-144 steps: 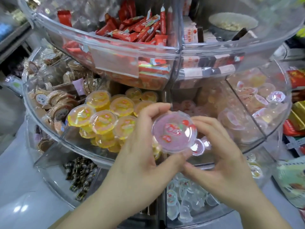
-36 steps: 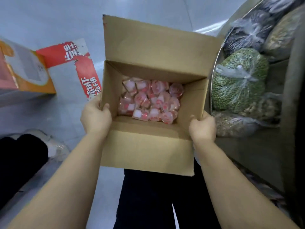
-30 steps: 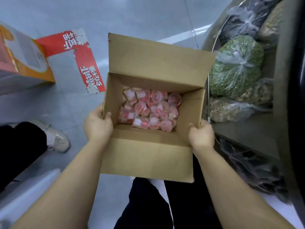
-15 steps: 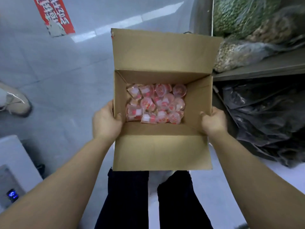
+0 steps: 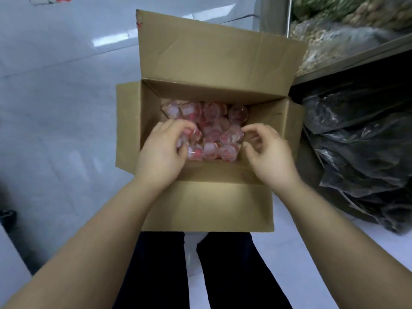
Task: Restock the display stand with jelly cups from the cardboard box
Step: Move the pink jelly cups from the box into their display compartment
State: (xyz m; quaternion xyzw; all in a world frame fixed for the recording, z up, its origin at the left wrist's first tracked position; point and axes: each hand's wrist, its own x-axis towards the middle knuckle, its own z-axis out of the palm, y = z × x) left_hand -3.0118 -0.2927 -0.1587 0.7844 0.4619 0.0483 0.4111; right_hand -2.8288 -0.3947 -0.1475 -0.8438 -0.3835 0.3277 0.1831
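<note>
**Both hands in the box, stand out of sight**

The box (image 5: 207,206) sits open on the floor in front of the person's legs (image 5: 200,270), its flaps folded out. A loose heap of pink jelly cups (image 5: 211,132) covers much of the bottom, so plenty of stock is left to move.

The left hand (image 5: 162,152) is down among the cups at the left of the heap, fingers curled over several of them; its grip looks closed round a cup or two, though blur keeps me from saying how many. The right hand (image 5: 269,152) hovers at the right edge of the heap, fingers bent and parted, grip half wide, with nothing plainly in it.

The display stand does not show here, so how full it is cannot be judged. To the right stand a shelf (image 5: 347,59) with bagged dry goods and dark plastic bags (image 5: 361,152) below it.

By my reading this is the gathering step of one more trip: scoop cups, lift them out, carry them to the stand. The box is far from empty, so several such trips likely remain.
</note>
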